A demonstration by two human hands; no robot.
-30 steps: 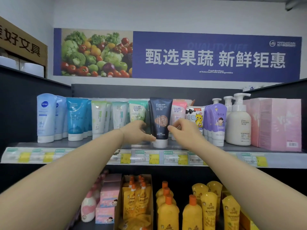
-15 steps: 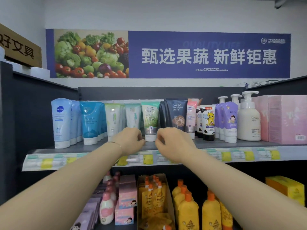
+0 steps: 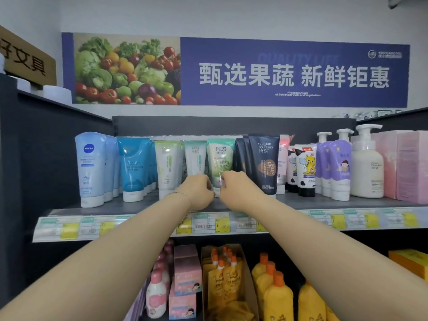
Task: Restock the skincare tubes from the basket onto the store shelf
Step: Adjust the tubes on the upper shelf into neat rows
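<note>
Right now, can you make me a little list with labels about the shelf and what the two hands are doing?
Place: store shelf, tubes standing in rows
Left hand: curled at the base of the green tube, seems to hold it
Right hand: same tube, from the other side
Right of that tube: dark tube
Far left: pale blue Nivea tube
Far right: white pump bottle, pink boxes
Below: yellow bottles with orange caps
</note>
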